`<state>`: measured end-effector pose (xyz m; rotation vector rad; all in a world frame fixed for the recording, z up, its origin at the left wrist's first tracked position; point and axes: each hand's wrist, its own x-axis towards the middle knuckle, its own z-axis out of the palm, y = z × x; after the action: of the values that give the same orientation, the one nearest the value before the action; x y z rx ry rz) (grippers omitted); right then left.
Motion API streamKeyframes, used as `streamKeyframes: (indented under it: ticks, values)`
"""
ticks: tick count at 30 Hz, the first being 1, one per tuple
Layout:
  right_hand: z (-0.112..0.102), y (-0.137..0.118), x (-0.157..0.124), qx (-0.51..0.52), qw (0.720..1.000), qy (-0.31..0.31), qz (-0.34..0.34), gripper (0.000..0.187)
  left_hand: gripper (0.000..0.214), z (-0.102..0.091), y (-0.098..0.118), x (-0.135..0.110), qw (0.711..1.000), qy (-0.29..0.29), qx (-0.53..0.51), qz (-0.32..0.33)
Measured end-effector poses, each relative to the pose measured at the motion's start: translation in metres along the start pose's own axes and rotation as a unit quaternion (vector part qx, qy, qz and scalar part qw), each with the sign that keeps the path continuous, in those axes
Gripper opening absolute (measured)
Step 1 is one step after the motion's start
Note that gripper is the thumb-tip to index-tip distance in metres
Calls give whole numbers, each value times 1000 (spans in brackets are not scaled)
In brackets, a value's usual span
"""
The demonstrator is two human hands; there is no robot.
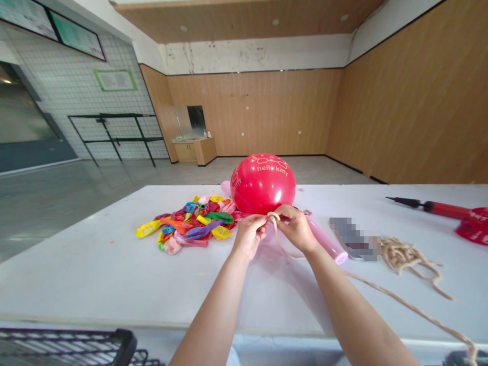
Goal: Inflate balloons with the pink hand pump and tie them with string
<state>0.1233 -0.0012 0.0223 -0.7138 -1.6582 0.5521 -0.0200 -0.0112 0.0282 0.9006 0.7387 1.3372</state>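
Observation:
A red inflated balloon (263, 184) printed "hello kitty" rests on the white table (95, 264), just beyond both hands. My left hand (249, 235) is closed, pinching a tan string (385, 295) at the balloon's neck. My right hand (295, 227) is also closed, with the same string looped over its fingers. The string trails off to the right along the table towards the near edge.
A pile of colourful uninflated balloons (190, 223) lies left of the hands. A pink tube (328, 244), a bundle of tan string (404, 254), a red hand pump (438, 207) and another red balloon (475, 229) lie to the right. A dark wire basket (68, 345) sits at bottom left.

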Motion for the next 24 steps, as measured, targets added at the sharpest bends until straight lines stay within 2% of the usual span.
streamKeyframes:
  ticks: [5, 9, 14, 18, 21, 24]
  values:
    - [5, -4, 0, 124, 986, 35, 109, 24, 22, 2, -1, -1, 1000, -9, 6, 24]
    - [7, -7, 0, 167, 971, 73, 153, 25, 26, 3, -4, -1, 997, -16, 34, 69]
    - [9, -9, 1, 184, 966, 88, 157, 24, 32, 6, -4, -4, 991, -23, 96, 95]
    - [9, -6, 1, 196, 963, 58, 175, 24, 25, 6, -5, -4, 988, -12, 120, 98]
    - [9, 2, 1, 203, 964, 18, 172, 26, 19, 4, -9, -1, 979, -1, 151, 135]
    - [11, 11, 1, 183, 970, 28, 156, 28, 14, 0, -13, 1, 961, 3, 208, 185]
